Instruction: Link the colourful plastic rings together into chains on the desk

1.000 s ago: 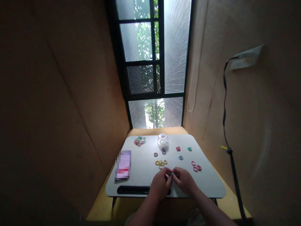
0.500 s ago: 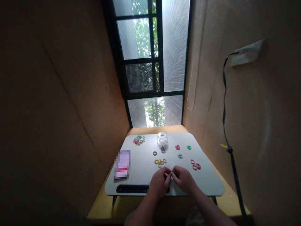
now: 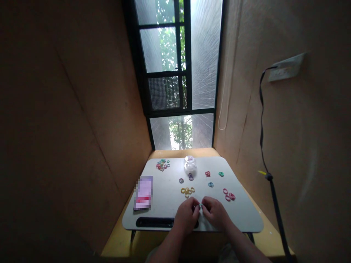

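The left hand (image 3: 187, 215) and right hand (image 3: 215, 213) meet above the near part of the tabletop (image 3: 164, 199), and their fingers are closed on a small greenish piece (image 3: 200, 206) between them. If the pinch is loose or the pull uneven, the piece may slip and drop near the yellow rings (image 3: 187, 191). Its direction and long axis are too small to tell.

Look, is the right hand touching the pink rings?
Apart. The head view shows a strip of white tabletop between the right hand and the pink rings.
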### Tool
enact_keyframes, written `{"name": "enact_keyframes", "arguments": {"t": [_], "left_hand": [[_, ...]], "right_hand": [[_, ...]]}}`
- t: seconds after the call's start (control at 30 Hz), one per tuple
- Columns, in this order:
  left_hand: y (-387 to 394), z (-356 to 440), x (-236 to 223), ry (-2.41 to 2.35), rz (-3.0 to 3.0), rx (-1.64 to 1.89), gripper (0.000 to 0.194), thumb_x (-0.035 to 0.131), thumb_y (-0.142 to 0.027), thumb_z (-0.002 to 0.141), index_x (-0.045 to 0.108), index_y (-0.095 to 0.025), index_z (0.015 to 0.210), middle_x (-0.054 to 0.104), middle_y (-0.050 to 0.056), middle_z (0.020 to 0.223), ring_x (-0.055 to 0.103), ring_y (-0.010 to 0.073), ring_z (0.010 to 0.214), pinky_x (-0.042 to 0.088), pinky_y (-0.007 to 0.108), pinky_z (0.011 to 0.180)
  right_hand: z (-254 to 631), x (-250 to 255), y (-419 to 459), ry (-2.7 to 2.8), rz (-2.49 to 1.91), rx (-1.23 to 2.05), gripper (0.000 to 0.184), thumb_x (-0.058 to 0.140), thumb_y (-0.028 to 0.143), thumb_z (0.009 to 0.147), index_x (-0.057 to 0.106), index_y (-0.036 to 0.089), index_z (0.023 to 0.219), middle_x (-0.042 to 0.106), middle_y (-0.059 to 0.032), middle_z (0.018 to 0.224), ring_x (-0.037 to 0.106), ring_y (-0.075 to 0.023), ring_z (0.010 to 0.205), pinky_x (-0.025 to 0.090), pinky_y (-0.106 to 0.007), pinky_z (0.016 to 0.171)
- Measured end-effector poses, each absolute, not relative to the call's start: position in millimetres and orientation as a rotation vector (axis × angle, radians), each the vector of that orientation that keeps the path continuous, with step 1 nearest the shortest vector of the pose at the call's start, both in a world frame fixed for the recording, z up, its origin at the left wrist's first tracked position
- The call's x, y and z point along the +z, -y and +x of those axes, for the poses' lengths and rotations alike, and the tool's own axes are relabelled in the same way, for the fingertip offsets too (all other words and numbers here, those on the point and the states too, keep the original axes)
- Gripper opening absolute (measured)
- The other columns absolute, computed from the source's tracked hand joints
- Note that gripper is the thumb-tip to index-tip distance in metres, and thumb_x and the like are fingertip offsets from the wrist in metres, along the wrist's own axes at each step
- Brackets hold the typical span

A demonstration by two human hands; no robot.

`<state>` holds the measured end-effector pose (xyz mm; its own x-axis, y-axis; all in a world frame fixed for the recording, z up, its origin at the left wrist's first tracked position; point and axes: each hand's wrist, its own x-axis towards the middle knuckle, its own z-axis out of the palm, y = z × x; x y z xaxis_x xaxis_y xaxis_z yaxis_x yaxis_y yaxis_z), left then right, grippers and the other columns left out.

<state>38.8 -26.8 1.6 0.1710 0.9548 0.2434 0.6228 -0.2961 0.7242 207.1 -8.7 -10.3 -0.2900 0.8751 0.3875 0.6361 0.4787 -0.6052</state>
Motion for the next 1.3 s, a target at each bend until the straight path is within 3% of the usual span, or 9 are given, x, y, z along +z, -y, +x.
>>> {"name": "enact_keyframes", "arguments": {"t": [1.3], "left_hand": [[33.0, 37.0, 5.8, -1.466, 2.069, 0.851, 0.008, 0.054, -0.025, 0.084, 0.061, -0.022, 0.083, 0.066, 0.001, 0.079, 0.058, 0.0162, 0.074, 0.037, 0.027, 0.066]], "right_hand": [[203.8, -11.1, 9.2, 2.09, -1.35, 0.423, 0.01, 0.046, 0.019, 0.076, 0.053, 0.021, 0.069, 0.056, 0.0005, 0.065, 0.052, -0.0153, 0.063, 0.037, -0.025, 0.062]]}}
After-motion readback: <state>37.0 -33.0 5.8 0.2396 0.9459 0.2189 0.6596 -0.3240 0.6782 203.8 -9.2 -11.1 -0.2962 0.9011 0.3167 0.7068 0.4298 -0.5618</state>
